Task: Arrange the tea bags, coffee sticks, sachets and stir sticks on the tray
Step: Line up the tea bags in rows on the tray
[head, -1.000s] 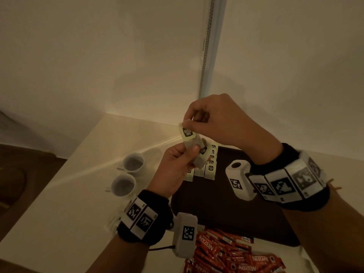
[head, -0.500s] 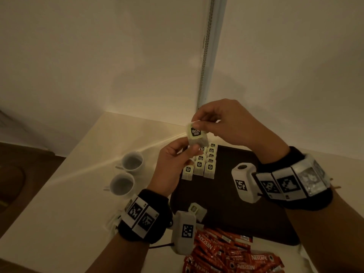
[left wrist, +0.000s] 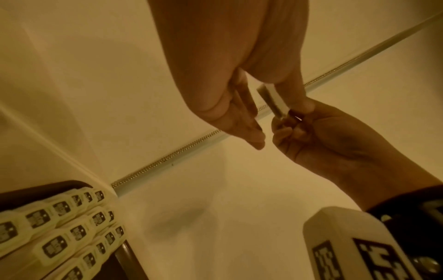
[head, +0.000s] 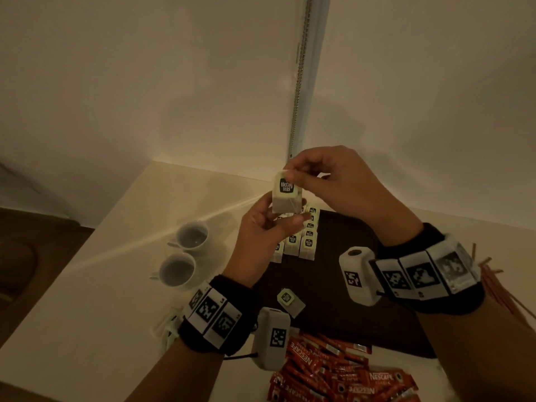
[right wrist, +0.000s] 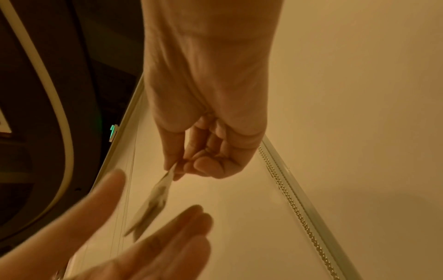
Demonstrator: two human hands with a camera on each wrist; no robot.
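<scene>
Up comes the tea bag (head: 286,195) since a second ago, and a second one (head: 291,302) now lies loose on the tray (head: 342,320). Right hand (head: 333,181) pinches its top tag; left hand (head: 266,230) pinches the lower edge, likely squaring it before it joins the neat rows of tea bags (head: 301,239) at the tray's far corner. Coffee sticks (head: 333,372) wait on the table (head: 87,300).
</scene>
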